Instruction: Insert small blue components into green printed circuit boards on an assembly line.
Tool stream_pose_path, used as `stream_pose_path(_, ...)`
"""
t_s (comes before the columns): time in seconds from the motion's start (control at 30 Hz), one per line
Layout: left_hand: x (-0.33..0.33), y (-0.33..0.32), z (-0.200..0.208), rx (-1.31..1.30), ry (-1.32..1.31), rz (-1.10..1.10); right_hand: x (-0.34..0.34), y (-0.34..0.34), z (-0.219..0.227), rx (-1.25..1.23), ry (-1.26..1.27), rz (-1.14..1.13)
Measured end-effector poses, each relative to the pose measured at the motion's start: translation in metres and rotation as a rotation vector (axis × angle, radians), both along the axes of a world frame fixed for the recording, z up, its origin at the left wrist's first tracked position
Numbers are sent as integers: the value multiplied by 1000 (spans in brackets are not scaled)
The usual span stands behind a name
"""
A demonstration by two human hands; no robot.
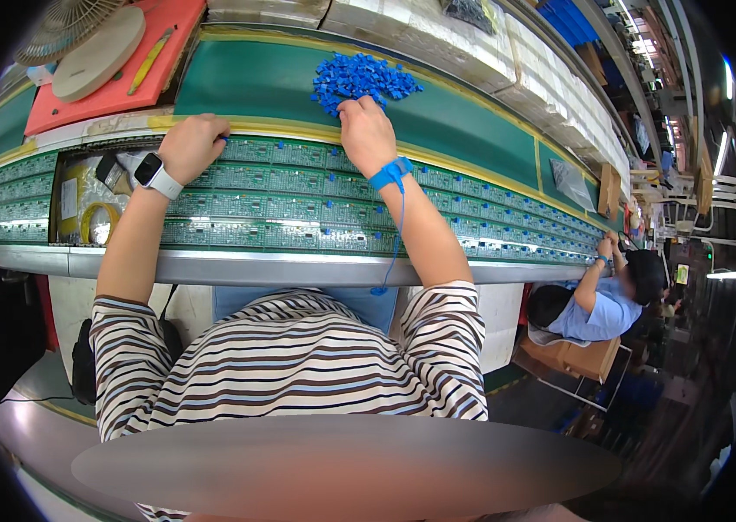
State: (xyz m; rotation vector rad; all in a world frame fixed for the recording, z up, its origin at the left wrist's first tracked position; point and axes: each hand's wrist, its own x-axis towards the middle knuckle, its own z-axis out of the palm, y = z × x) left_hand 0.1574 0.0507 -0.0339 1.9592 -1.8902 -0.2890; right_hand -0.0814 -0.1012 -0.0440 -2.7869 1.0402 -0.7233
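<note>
My left hand (192, 150), with a watch on its wrist, is over the top row of green circuit boards (285, 184). Its fingers are pinched together, and a small blue component (225, 137) shows at their tips. Beyond the boards, a heap of small blue block-shaped components (361, 76) lies on a green surface. My right hand (368, 132) reaches to the near edge of this heap with its fingers closed; what they hold is hidden. A blue wrist strap (390, 173) with a coiled cord circles my right wrist. Some boards to the right carry similar blue components.
A yellow-handled tool (150, 63) and a round pale base (100, 54) rest on a red mat (62, 104) at far left. A yellow tape roll (99, 223) sits in the gap between boards. Foam blocks (420, 54) line the back. Another person (598, 300) works at right.
</note>
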Motion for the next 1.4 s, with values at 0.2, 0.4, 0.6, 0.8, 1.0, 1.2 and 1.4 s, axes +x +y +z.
stream_pose_path(0.2, 0, 0, 2, 28, -32, 6, -4, 28, 16, 204, -128, 74)
stream_pose_path(0.4, -4, -1, 5, 14, -102, -9, -9, 56, 13, 268, -136, 154)
stream_pose_path(0.6, -41, -66, 21, -59, -100, -144, -8, 69, 15, 282, -102, 219)
stream_pose_path(0.8, -58, -120, -14, -94, -31, -41, 7, 75, 7, 397, -111, 205)
stream_pose_path(1.0, -46, -111, -8, -53, 150, -110, 12, 80, 2, 299, -42, 292)
stream_pose_path(1.2, -30, -36, 12, -119, 470, -84, 13, 81, -6, 248, -13, 293)
stream_pose_path(1.4, -14, 22, 17, 8, 385, 15, 14, 81, -5, 214, 1, 289)
